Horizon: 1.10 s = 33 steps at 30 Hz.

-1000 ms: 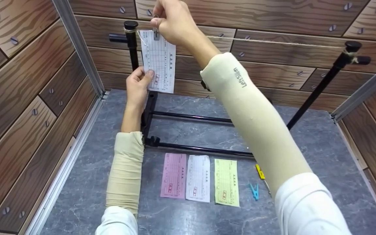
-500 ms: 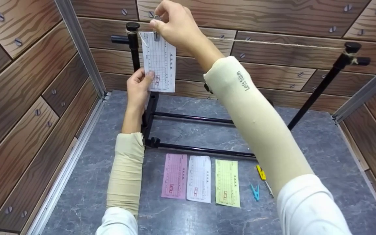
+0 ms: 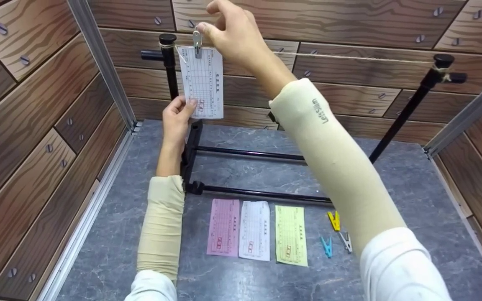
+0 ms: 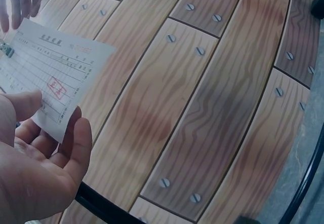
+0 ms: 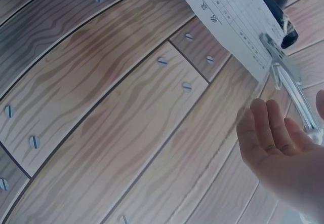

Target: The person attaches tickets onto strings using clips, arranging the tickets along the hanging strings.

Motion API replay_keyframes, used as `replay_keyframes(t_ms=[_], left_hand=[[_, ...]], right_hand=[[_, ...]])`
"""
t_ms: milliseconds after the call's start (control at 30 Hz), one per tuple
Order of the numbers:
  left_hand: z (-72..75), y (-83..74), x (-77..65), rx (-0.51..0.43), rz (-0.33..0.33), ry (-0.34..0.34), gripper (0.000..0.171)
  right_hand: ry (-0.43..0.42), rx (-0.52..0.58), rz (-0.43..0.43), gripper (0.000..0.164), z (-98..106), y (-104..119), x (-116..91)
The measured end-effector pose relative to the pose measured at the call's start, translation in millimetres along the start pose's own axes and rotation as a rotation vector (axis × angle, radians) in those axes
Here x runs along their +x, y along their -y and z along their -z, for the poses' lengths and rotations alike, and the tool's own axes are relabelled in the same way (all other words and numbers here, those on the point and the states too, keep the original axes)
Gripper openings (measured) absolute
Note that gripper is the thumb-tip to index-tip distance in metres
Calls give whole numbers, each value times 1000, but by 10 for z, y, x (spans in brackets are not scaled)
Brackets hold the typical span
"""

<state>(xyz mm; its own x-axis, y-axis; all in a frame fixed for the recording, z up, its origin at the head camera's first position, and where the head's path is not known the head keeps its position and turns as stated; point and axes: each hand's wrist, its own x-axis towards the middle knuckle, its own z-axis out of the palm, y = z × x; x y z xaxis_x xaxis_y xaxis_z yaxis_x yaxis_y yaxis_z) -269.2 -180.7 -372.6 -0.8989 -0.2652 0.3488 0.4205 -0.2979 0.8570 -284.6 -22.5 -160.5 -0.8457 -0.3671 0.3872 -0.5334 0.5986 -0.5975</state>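
A white printed form slip (image 3: 207,90) hangs upright near the left post, its top edge bitten by a silver metal clip (image 3: 198,46) at the string. My left hand (image 3: 177,119) pinches the slip's lower left edge, thumb in front and fingers behind, as the left wrist view also shows for the slip (image 4: 61,77). Beside the top of the clip is my right hand (image 3: 241,37), its fingers spread apart. In the right wrist view the right hand's fingers (image 5: 263,130) are loosely extended alongside the clip (image 5: 291,79), not wrapped round it.
A string (image 3: 349,57) runs between two black posts of a stand (image 3: 262,193). On the marbled floor lie pink (image 3: 223,228), white (image 3: 254,230) and yellow-green (image 3: 290,234) slips. To their right are yellow (image 3: 334,221), blue (image 3: 326,246) and silver (image 3: 344,241) clips.
My right hand has loosened its fingers from the metal clip and drawn a little to the right, so more of the clip shows. The left hand keeps its pinch on the slip.
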Motion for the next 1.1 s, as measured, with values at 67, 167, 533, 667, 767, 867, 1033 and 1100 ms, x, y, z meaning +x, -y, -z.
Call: replay_keyframes(t_ms=[67,167,533,667,767,867,1033,1100], left_hand=[[22,32,-16,5,19,-8,11],[58,80,-43,8,41,-23,7],[230,190,-194,44,52,-63,7],[280,218,-279,25,48,-76,6],[315,225,-336,9,44,-79,8],[360,213,-393,14,31,-83,9],[414,176,-565,47,22,-79,9],[435,172,-666,73,25,-68,9]], right_hand=[[-34,14,27,42,35,-15,-50],[-94,28,84,36,89,-38,-147],[-240,218,220,24,277,-204,-621],[-302,243,289,20,358,-366,-851],[-344,246,384,20,434,-544,-1049],[-376,248,442,20,503,-744,-1266],[-431,237,392,16,556,-1078,-1667],[-441,242,354,17,543,-1207,-1824]])
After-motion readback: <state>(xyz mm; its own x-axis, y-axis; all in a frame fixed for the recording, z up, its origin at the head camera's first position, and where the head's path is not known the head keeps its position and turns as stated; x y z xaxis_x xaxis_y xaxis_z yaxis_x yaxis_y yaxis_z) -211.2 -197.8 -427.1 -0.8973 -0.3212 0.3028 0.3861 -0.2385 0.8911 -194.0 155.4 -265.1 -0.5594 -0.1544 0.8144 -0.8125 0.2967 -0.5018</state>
